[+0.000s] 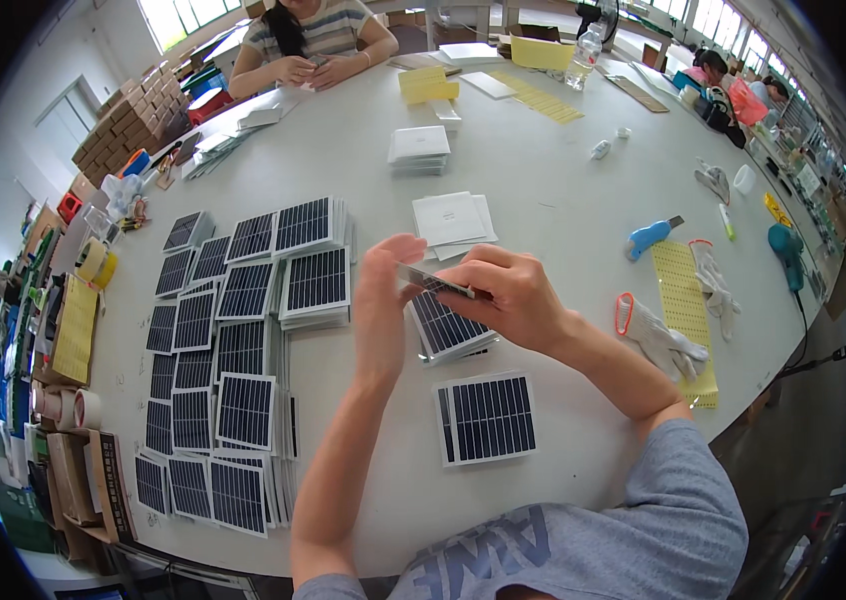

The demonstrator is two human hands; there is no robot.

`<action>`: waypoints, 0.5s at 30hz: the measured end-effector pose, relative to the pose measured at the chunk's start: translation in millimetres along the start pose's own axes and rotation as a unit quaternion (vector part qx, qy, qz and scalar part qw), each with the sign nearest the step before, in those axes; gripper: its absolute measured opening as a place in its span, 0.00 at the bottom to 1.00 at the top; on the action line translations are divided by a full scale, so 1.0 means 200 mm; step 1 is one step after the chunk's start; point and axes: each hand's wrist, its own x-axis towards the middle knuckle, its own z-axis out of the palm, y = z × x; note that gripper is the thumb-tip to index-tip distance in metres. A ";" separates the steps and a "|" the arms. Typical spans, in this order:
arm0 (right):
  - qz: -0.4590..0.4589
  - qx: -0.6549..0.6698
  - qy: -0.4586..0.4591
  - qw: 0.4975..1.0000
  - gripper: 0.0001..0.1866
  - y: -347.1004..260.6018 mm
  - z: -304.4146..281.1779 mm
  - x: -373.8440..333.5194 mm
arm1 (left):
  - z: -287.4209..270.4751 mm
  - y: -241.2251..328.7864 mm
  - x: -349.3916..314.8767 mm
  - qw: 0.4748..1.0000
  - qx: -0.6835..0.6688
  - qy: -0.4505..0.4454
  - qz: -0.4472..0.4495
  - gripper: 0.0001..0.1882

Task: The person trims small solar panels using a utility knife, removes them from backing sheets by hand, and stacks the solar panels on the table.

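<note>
A small solar panel is tilted nearly edge-on above the table, its dark face partly hidden by fingers. My right hand pinches its right end. My left hand, slightly blurred, is around its left end, fingers above and thumb below. Under my hands lies a stack of solar panels with white borders, partly covered by the right hand. Nearer me is another short stack of panels. Beyond my hands sit white square sheets, loosely piled.
Several rows of stacked panels fill the table's left side. To the right lie white gloves, a yellow perforated sheet, a blue-handled tool and a teal corded tool. A person sits across; a bottle stands far right.
</note>
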 end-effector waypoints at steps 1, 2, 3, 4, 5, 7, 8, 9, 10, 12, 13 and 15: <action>-0.001 -0.001 0.001 1.000 0.11 0.01 0.00 0.00 | 0.01 -0.01 -0.01 1.000 0.000 -0.001 0.001 0.21; -0.019 -0.012 0.006 1.000 0.11 0.01 0.01 0.01 | 0.03 -0.02 -0.01 1.000 0.025 0.014 0.010 0.22; -0.037 -0.023 0.009 0.999 0.11 0.02 0.01 0.01 | 0.04 -0.02 -0.02 0.998 0.050 0.029 0.018 0.23; -0.037 -0.023 0.009 0.999 0.11 0.01 0.00 0.01 | 0.03 -0.01 -0.02 0.998 0.050 0.029 0.018 0.23; -0.031 -0.021 0.001 0.999 0.11 0.01 0.00 0.01 | 0.02 0.00 -0.02 0.999 0.032 0.016 -0.005 0.23; -0.024 -0.020 -0.007 0.999 0.12 0.01 -0.01 0.01 | -0.01 0.01 -0.01 1.000 0.013 0.002 -0.028 0.22; -0.032 -0.025 -0.002 0.999 0.12 0.01 -0.01 0.01 | -0.02 0.01 0.00 0.999 -0.017 -0.012 -0.040 0.22; -0.040 -0.031 0.004 0.999 0.12 0.02 -0.01 0.01 | -0.02 0.01 0.00 0.997 -0.046 -0.026 -0.052 0.22; -0.040 -0.031 0.004 0.999 0.12 0.02 -0.02 0.01 | -0.04 0.00 0.00 0.997 -0.047 -0.027 -0.052 0.22; -0.029 -0.022 -0.006 0.999 0.12 0.03 -0.02 0.01 | -0.06 -0.01 0.01 0.996 -0.059 -0.037 -0.048 0.23; -0.030 -0.023 -0.007 0.999 0.12 0.04 -0.01 0.01 | -0.03 -0.01 0.01 0.996 -0.059 -0.037 -0.047 0.23; -0.039 -0.016 0.007 0.999 0.12 0.05 0.00 0.01 | 0.05 0.00 -0.01 0.997 0.030 0.064 0.023 0.24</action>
